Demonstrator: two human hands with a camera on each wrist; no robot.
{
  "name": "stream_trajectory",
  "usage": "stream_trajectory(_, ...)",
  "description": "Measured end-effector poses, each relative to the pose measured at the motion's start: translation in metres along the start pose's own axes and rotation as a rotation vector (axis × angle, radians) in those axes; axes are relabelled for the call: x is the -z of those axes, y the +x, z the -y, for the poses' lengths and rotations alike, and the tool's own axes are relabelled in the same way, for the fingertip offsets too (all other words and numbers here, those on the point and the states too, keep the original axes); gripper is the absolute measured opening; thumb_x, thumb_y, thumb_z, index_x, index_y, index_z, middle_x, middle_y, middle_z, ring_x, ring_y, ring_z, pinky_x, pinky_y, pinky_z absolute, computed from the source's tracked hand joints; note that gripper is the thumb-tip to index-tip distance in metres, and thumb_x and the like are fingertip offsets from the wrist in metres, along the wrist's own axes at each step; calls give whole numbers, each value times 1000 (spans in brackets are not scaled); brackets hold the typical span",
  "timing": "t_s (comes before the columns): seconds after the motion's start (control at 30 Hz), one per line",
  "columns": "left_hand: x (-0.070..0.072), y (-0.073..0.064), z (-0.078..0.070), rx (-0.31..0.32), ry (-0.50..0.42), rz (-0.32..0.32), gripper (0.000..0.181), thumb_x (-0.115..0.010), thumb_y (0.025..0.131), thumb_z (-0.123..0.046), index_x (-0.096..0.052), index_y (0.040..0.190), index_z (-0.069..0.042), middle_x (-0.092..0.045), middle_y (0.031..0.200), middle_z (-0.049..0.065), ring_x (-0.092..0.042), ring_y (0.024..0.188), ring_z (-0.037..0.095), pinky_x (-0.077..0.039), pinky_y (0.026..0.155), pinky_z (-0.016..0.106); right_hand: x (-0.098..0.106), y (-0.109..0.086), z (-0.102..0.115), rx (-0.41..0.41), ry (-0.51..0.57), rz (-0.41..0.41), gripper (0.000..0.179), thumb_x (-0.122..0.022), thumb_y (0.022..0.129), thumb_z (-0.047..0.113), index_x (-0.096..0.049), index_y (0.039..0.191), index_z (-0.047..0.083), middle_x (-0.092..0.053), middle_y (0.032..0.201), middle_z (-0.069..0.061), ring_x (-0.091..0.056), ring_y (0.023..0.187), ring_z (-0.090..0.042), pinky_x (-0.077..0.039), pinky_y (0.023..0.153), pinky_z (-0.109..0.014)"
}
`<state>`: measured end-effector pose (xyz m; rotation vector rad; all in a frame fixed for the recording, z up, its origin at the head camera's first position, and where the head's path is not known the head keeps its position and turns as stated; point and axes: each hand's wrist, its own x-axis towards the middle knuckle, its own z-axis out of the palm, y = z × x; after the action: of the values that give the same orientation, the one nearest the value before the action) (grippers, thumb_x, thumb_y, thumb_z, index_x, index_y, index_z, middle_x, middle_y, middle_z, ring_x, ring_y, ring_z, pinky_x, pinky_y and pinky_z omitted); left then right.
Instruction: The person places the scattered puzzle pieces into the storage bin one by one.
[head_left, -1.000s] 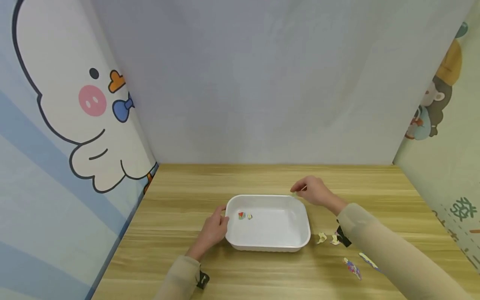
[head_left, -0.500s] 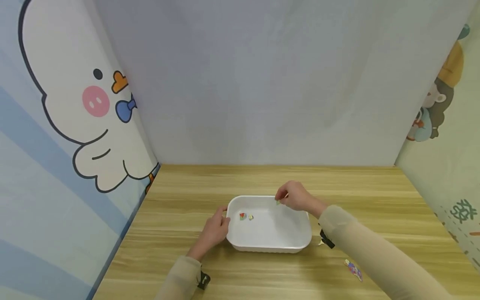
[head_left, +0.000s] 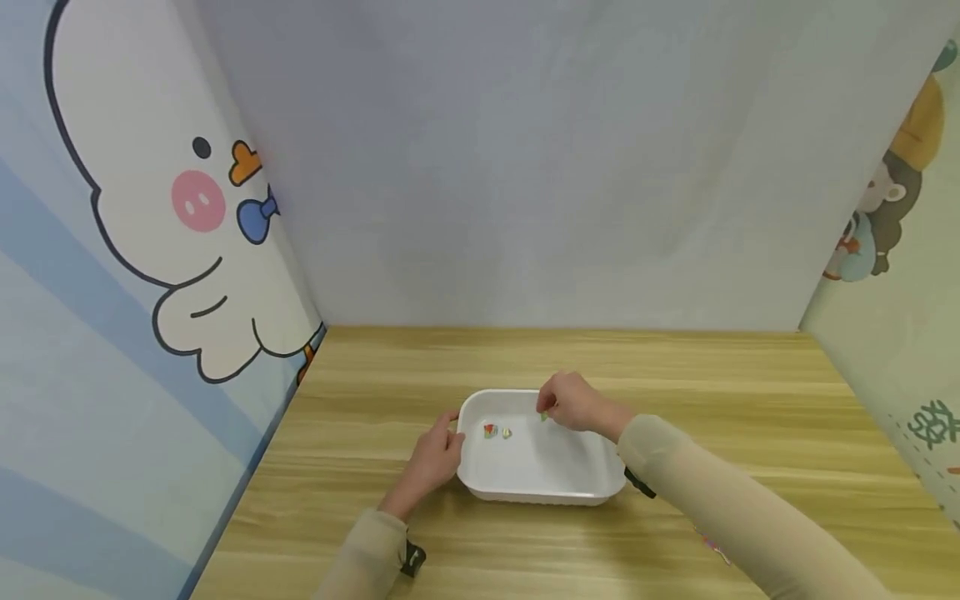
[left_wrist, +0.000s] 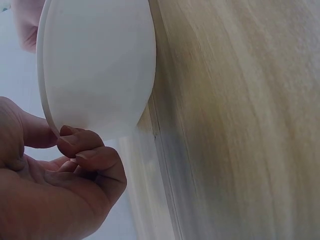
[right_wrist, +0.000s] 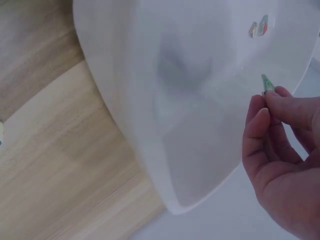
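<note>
A white rectangular tray (head_left: pixel 540 471) stands on the table. My left hand (head_left: pixel 435 457) holds its left rim, thumb on one side and curled fingers on the other, as the left wrist view (left_wrist: pixel 92 142) shows at close range. Over the far part of the tray, my right hand (head_left: pixel 573 402) pinches a small flat green piece (right_wrist: pixel 268 85) between thumb and fingertips, apart from the tray floor. Inside the tray at the left lie a red-and-green piece (head_left: pixel 491 431) and a smaller pale piece (head_left: pixel 507 433), side by side.
On the wooden table (head_left: pixel 375 367), a colourful flat piece (head_left: pixel 712 546) lies at the right, partly hidden by the right sleeve (head_left: pixel 720 492). A grey-white curtain (head_left: pixel 495 167) hangs behind, with printed cartoon walls on both sides.
My right hand has moved left and in over the tray with the green piece. Its sleeve now covers most of the pieces on the table. The left hand keeps its hold on the rim.
</note>
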<state>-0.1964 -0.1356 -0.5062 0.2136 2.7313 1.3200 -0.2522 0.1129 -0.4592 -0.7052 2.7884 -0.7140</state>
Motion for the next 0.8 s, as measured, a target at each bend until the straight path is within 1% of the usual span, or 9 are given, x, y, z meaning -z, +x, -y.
stream_trajectory(0.2, -1, -1, 3, -12, 2, -4, 37, -46, 95, -10, -44, 131, -1, -62, 82, 15, -52, 63, 14, -44, 55, 27, -10, 5, 8, -1, -27, 39, 14, -62, 80, -6, -72, 84, 3, -67, 80, -2, -56, 73, -14, -49, 67, -29)
stream_trajectory(0.47, 1, 2, 1, -18, 0, -4, 36, -46, 96, -11, -44, 131, -3, -61, 81, 12, -51, 63, 14, -43, 55, 27, -17, 12, 9, 27, -56, -2, 17, -61, 77, -8, -72, 81, 4, -66, 76, -2, -55, 71, -14, -48, 68, -29)
stream_trajectory(0.6, 2, -1, 1, -26, 3, -10, 36, -47, 95, -11, -44, 131, -2, -61, 79, 12, -52, 63, 14, -44, 56, 27, -20, 14, 11, 50, -63, 13, 15, -63, 76, -7, -71, 80, 4, -63, 72, 0, -53, 69, -12, -47, 65, -28)
stream_trajectory(0.8, 2, -3, 3, -26, -5, -12, 36, -47, 95, -11, -44, 131, -3, -62, 79, 12, -53, 64, 14, -45, 57, 28, -25, 14, 15, 46, -53, 26, 13, -64, 75, -7, -70, 79, 4, -61, 72, 0, -52, 68, -12, -46, 64, -27)
